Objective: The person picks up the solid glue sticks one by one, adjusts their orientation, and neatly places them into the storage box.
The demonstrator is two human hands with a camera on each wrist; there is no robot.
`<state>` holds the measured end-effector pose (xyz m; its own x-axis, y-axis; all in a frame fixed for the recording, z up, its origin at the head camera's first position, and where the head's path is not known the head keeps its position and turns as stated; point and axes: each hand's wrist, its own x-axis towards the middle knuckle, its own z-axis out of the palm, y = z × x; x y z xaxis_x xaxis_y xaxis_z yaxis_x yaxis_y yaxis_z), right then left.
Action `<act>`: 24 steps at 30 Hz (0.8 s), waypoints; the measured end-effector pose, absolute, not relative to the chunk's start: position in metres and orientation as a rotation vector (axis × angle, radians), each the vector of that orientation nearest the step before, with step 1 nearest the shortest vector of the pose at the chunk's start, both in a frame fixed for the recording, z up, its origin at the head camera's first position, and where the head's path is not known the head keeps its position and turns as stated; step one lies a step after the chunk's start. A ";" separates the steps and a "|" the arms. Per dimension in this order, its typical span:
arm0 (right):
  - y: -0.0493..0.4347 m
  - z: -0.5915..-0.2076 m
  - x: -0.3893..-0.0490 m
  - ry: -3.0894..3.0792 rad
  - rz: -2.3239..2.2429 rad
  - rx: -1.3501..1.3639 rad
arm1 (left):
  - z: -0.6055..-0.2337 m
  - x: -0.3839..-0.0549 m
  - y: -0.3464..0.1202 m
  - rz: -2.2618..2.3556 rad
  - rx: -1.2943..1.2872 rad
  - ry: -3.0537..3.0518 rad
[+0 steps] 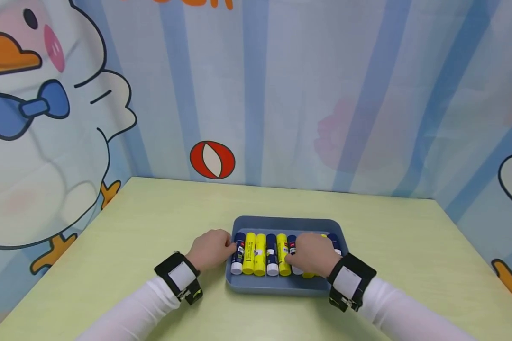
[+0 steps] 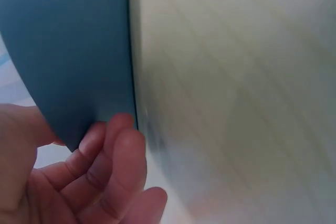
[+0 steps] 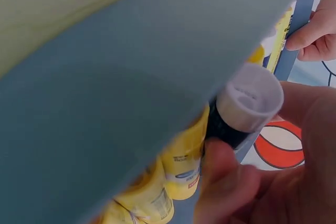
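Observation:
A blue-grey tray [image 1: 277,285] stands on the table with a row of glue sticks in it, some yellow and some dark blue with white ends. My left hand [image 1: 211,249] grips the tray's left side; in the left wrist view the curled fingers [image 2: 126,153] lie against the outer wall [image 2: 89,51]. Over the right part of the row, my right hand [image 1: 313,253] hides several sticks. Up close, it pinches a dark blue glue stick [image 3: 249,100] between thumb and finger. Yellow glue sticks [image 3: 184,161] stand right beside that one.
The pale yellow table [image 1: 175,208] reaches back to a striped cloth backdrop [image 1: 281,94] with printed cartoon figures. At the tray's right end, a dark blue glue stick [image 1: 334,242] shows past the hand. The tray's walls rise around the row.

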<state>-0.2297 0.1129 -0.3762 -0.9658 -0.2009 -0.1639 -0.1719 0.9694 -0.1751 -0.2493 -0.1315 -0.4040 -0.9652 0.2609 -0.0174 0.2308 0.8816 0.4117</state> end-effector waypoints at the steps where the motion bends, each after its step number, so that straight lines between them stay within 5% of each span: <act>1: 0.113 -0.376 -0.230 2.937 -0.211 -0.285 | -0.404 -0.249 -0.131 0.637 0.391 2.980; 24: 0.115 -0.385 -0.237 2.995 -0.144 -0.493 | -0.403 -0.250 -0.132 0.638 0.379 2.987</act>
<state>-0.2373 0.1148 -0.3847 -0.9422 -0.3238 -0.0858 -0.3141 0.9430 -0.1096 -0.2500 -0.1323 -0.4033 -0.9677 0.2518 -0.0110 0.2253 0.8839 0.4097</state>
